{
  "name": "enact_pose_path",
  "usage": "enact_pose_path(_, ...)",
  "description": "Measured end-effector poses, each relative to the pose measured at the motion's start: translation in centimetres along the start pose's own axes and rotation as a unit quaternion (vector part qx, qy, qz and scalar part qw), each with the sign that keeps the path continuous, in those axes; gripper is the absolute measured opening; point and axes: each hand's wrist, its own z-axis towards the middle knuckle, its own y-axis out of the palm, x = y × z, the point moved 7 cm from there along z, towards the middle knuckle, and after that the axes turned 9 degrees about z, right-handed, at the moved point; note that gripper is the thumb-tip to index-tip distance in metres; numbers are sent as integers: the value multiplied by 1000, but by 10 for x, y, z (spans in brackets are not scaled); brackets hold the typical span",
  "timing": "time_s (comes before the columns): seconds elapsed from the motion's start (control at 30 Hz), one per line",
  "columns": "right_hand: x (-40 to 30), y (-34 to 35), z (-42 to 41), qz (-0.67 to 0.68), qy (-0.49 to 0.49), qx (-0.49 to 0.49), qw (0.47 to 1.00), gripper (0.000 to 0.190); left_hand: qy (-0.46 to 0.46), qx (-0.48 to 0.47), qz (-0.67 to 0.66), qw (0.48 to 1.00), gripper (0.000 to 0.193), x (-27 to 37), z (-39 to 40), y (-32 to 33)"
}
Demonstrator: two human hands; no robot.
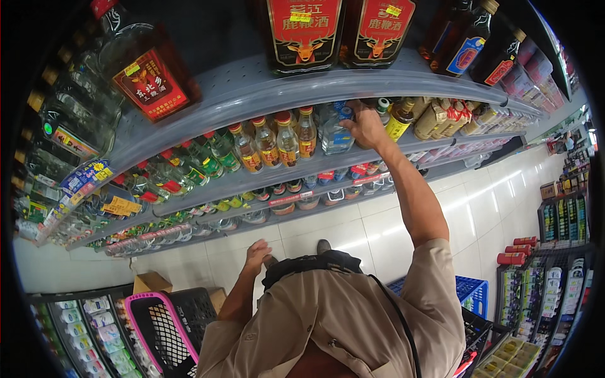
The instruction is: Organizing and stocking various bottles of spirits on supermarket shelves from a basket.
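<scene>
My right hand (367,124) reaches under the lip of the upper shelf. Its thumb and fingers are at the top of a clear bottle with a blue label (336,138), gripping it. Left of that bottle stand several small clear bottles with red caps and orange labels (286,144). Just right of my hand are a bottle with a white cap (383,105) and a dark bottle with a yellow label (399,122). My left hand (257,253) hangs low in front of the shelving, fingers loosely apart, holding nothing.
Large liquor bottles with red labels (305,35) stand on the upper shelf behind a clear plastic rail (302,85). Lower shelves hold jars (283,208). Behind me are a black basket with a pink rim (163,294), a cardboard box (152,282) and a blue crate (472,290).
</scene>
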Motion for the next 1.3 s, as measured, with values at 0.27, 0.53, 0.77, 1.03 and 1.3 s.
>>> enact_pose_path(0.27, 6, 5, 3, -3, 28, -24, 999, 53, -130, 81, -12, 988, 9, -94, -60, -64)
enact_pose_path(0.53, -2, 0, 3, -3, 34, -27, 999, 52, -50, 111, -59, 991, 16, -87, -58, -60)
enact_pose_path(0.77, -1, -1, 1, 16, 58, -30, 998, 54, -54, 143, -61, 986, 50, -64, -42, -60)
enact_pose_path(1.03, -2, -2, -6, 28, 95, -15, 995, 55, -81, 145, -42, 985, 54, -74, -48, -65)
enact_pose_path(1.3, 58, 15, -117, 170, 198, 69, 963, 24, -93, 102, -58, 989, 52, -97, -43, -66)
